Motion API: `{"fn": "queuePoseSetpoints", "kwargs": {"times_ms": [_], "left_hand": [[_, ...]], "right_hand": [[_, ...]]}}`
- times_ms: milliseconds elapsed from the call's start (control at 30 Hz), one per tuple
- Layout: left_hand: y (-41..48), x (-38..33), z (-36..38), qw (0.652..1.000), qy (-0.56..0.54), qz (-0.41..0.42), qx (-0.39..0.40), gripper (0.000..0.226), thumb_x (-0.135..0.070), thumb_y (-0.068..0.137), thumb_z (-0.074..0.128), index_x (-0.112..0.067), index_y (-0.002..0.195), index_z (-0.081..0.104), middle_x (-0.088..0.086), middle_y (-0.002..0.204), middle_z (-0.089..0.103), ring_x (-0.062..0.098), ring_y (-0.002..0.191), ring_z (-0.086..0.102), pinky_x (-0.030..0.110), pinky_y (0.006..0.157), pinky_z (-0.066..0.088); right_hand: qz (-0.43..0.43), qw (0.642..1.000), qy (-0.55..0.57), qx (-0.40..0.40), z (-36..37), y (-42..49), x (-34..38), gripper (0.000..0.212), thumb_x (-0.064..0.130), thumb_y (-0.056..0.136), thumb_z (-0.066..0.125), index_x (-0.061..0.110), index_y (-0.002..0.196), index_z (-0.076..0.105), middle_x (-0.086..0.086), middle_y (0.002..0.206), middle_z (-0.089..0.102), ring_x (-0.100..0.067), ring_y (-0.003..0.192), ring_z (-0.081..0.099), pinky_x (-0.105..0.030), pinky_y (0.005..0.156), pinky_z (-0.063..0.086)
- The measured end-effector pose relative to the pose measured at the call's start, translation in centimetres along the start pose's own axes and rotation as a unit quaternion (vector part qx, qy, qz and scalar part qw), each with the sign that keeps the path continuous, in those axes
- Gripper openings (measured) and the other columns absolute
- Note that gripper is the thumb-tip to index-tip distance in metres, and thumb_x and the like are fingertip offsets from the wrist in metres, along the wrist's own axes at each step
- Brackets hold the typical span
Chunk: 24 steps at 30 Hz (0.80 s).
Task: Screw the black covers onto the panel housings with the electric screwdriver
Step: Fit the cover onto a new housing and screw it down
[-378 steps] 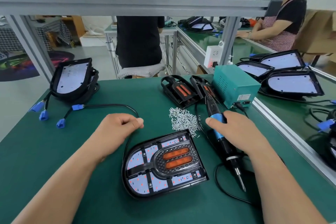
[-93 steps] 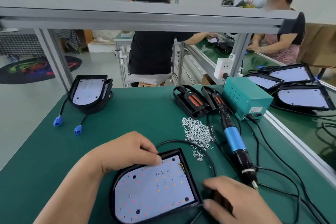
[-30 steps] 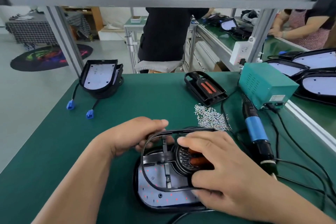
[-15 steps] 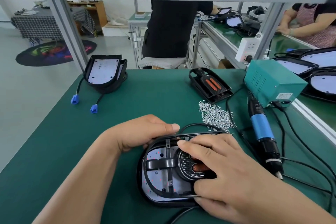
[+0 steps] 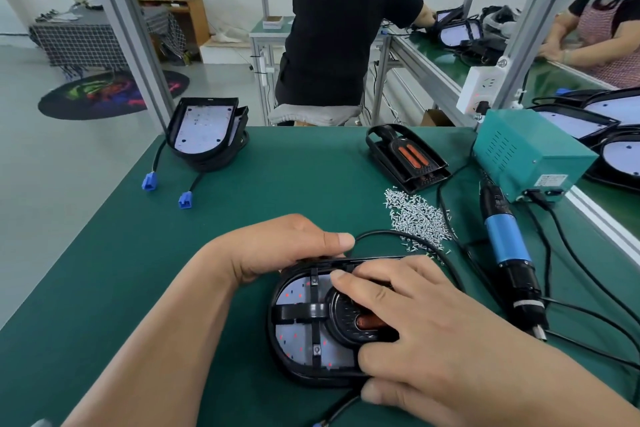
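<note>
A black panel housing (image 5: 294, 362) with a lit LED board lies on the green mat in front of me. A black cover (image 5: 304, 312) with a round grille sits on top of it. My left hand (image 5: 277, 250) grips the housing's far left edge, thumb stretched along the rim. My right hand (image 5: 415, 319) lies spread over the cover and presses on it, with the thumb at the near edge. The electric screwdriver (image 5: 507, 246), blue-bodied, lies untouched on the mat to the right. A pile of small silver screws (image 5: 415, 215) lies just beyond my hands.
A spare black cover (image 5: 408, 158) lies at the back centre. A stack of housings (image 5: 207, 130) with blue connectors (image 5: 185, 199) is at the back left. A teal power box (image 5: 530, 156) and several black cables sit at the right. Other people work beyond the bench.
The cover has come down from tilted to flat on the housing. My right hand has spread over it. My left hand stays at the far edge.
</note>
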<state>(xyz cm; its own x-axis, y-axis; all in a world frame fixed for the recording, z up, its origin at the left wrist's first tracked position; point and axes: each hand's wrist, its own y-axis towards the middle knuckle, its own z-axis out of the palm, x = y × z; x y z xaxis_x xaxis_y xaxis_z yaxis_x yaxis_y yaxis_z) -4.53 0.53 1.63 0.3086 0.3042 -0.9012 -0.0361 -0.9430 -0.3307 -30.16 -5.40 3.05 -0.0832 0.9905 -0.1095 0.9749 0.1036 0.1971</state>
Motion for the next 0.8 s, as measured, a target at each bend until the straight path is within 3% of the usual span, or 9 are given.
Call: {"fn": "queuePoseSetpoints", "kwargs": {"times_ms": [100, 200, 333, 533, 800], "left_hand": [[0.0, 0.1, -0.2, 0.999, 0.023, 0.018, 0.016, 0.047, -0.063, 0.085, 0.072, -0.021, 0.064, 0.063, -0.005, 0.068, 0.057, 0.015, 0.066, 0.048, 0.028, 0.066, 0.042], [0.2, 0.1, -0.2, 0.999, 0.041, 0.026, 0.022, 0.048, -0.06, 0.085, 0.074, -0.023, 0.06, 0.057, -0.011, 0.063, 0.049, 0.01, 0.062, 0.043, 0.023, 0.06, 0.04], [0.4, 0.2, -0.1, 0.997, 0.078, 0.023, 0.006, 0.054, -0.063, 0.088, 0.072, -0.017, 0.065, 0.055, -0.004, 0.068, 0.045, 0.015, 0.067, 0.04, 0.03, 0.064, 0.035], [0.4, 0.2, 0.1, 0.992, 0.119, 0.031, -0.007, 0.076, -0.076, 0.087, 0.064, -0.005, 0.07, 0.043, 0.006, 0.074, 0.032, 0.021, 0.07, 0.03, 0.036, 0.067, 0.027], [1.0, 0.0, 0.6, 0.988, 0.144, 0.048, -0.033, 0.063, -0.064, 0.097, 0.064, -0.018, 0.063, 0.04, 0.0, 0.068, 0.03, 0.017, 0.065, 0.029, 0.032, 0.058, 0.026]], "right_hand": [[-0.004, 1.0, -0.01, -0.008, 0.6, 0.0, 0.1, 0.041, 0.061, 0.105, 0.05, 0.033, 0.083, 0.071, -0.013, 0.149, 0.062, -0.034, 0.126, 0.063, -0.044, 0.095, 0.053], [0.001, 1.0, -0.005, -0.009, 1.2, 0.0, 0.3, 0.045, 0.062, 0.107, 0.046, 0.033, 0.082, 0.07, -0.013, 0.149, 0.062, -0.034, 0.126, 0.063, -0.045, 0.095, 0.053], [0.007, 1.0, 0.001, 0.003, 1.1, -0.2, 0.0, 0.034, 0.06, 0.102, 0.057, 0.035, 0.083, 0.07, -0.011, 0.15, 0.061, -0.034, 0.126, 0.062, -0.043, 0.097, 0.052], [0.006, 1.0, 0.005, 0.0, 0.7, 0.0, -0.2, 0.033, 0.054, 0.102, 0.059, 0.032, 0.078, 0.065, -0.011, 0.148, 0.061, -0.035, 0.125, 0.061, -0.045, 0.095, 0.053], [0.034, 0.998, 0.044, 0.031, 0.1, 0.0, -0.4, 0.029, 0.049, 0.101, 0.058, 0.031, 0.078, 0.061, -0.003, 0.148, 0.057, -0.03, 0.127, 0.054, -0.046, 0.094, 0.049]]}}
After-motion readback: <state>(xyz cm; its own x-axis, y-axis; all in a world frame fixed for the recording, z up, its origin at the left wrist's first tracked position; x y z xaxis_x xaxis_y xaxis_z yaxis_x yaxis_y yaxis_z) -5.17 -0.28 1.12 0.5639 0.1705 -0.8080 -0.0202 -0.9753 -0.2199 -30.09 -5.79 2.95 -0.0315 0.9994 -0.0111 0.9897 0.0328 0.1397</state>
